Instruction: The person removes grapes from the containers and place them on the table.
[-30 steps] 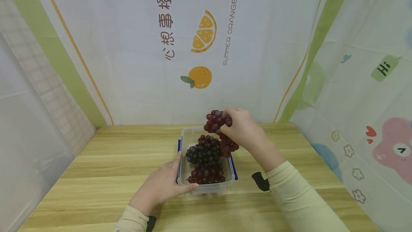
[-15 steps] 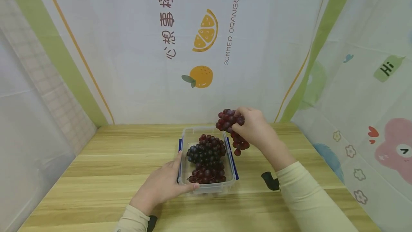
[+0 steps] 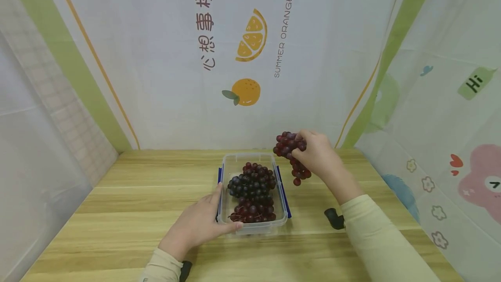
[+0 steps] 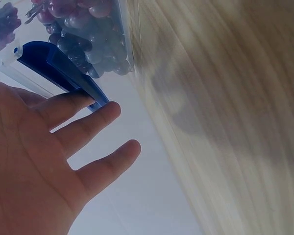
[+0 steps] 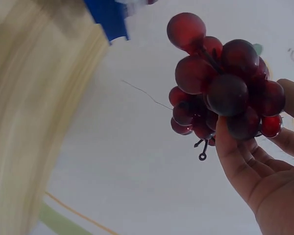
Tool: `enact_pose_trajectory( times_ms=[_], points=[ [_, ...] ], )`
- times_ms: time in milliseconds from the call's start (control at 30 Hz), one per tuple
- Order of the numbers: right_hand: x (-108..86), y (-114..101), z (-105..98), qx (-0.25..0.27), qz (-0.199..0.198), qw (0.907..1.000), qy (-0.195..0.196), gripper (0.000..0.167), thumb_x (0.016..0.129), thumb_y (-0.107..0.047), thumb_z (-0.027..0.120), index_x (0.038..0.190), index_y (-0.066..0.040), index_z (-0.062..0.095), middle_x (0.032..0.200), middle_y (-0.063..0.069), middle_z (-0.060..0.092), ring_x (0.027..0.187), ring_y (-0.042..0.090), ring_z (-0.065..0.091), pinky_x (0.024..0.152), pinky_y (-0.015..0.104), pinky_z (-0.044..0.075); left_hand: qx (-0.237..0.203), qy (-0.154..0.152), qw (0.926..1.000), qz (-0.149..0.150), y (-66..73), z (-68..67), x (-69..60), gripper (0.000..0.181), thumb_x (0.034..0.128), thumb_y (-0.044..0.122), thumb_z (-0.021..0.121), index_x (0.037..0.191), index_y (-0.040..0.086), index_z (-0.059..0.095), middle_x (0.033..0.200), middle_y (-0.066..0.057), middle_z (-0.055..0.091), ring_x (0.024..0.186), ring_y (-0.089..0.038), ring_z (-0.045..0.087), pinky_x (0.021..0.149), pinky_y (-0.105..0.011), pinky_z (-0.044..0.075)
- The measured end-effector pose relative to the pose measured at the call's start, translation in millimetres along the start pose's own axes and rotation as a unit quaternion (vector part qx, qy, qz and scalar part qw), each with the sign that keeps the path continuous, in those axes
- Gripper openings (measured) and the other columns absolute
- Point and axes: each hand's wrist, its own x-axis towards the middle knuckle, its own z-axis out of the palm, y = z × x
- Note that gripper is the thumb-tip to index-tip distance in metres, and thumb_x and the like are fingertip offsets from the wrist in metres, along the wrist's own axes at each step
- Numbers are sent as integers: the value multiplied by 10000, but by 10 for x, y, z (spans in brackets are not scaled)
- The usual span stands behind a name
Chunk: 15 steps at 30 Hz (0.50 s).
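Note:
My right hand [image 3: 318,155] pinches a bunch of dark red grapes [image 3: 288,145] above the table, to the right of a clear plastic container. In the right wrist view the bunch [image 5: 228,95] shows a small dark loop among its glossy grapes. The lidless container [image 3: 282,222] has blue side latches and holds a blue-black bunch of grapes [image 3: 250,188], with red grapes [image 3: 253,212] in front and more behind. My left hand [image 3: 198,226] rests at its near left corner, thumb along the front rim. The left wrist view has straight, spread fingers at the blue latch [image 4: 59,68].
The wood-grain table [image 3: 148,195] extends on both sides of the container. A white curtain [image 3: 176,112] printed with oranges hangs behind it, and patterned cloth [image 3: 438,112] closes off the right side. A black piece [image 3: 334,219] sits by my right sleeve.
My right hand has carried the red grapes rightward, from above the container's right edge to beyond it. The left hand and the container have stayed in place.

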Motion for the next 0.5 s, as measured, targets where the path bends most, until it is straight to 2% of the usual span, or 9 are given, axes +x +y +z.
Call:
enact_pose_trajectory(
  times_ms=[167, 367, 500],
  points=[
    [34, 153, 73, -42, 64, 10000, 42, 283, 964, -129, 702, 1218, -8, 671, 1221, 249, 692, 959, 311, 654, 738, 380, 590, -21, -5, 10000, 3, 4, -9, 0, 1323, 809, 901, 626, 1703, 33, 181, 1640, -250, 463, 1486, -436, 513, 1171, -603, 482],
    [54, 312, 171, -45, 236, 9997, -54, 295, 974, -140, 690, 1227, 11, 669, 1239, 262, 669, 1011, 333, 678, 780, 408, 618, -56, -16, 10000, 13, 3, -19, 1, 1320, 808, 888, 643, 1704, 35, 181, 1640, -251, 464, 1479, -440, 519, 1155, -608, 494],
    [57, 387, 225, -74, 333, 9994, -30, 293, 969, -138, 686, 1221, 11, 666, 1245, 272, 667, 989, 338, 688, 762, 405, 615, -57, -19, 10000, 11, -4, -18, 0, 1318, 806, 885, 648, 1703, 36, 187, 1640, -252, 464, 1478, -442, 519, 1152, -613, 494]
  ],
)
